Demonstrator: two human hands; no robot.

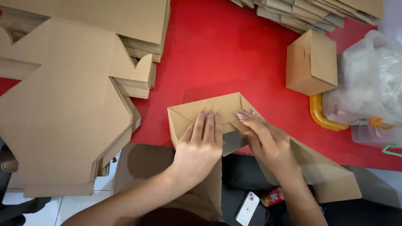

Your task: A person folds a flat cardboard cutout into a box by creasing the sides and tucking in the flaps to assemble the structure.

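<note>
Cardboard fills much of the view: a red table (pixel 234 54) spans the centre and top, and a tall stack of flat cardboard blanks (pixel 63 104) covers the left side of the frame. A half-folded cardboard box (pixel 217 108) lies at the table's near edge in the lower centre, its long axis running from centre frame down toward the lower right, where it overhangs the edge. Both forearms rise from the bottom of the frame. The left hand (pixel 201 144) lies palm down, fingers straight and together, pressing a flap flat. The right hand (pixel 264 138), just beside it, also presses flat, fingers angled toward the upper left. Neither hand grips anything. A small assembled box (pixel 312 62) stands at upper right, beside a clear plastic bag (pixel 368 83). A phone (pixel 248 208) lies at bottom centre.
</note>
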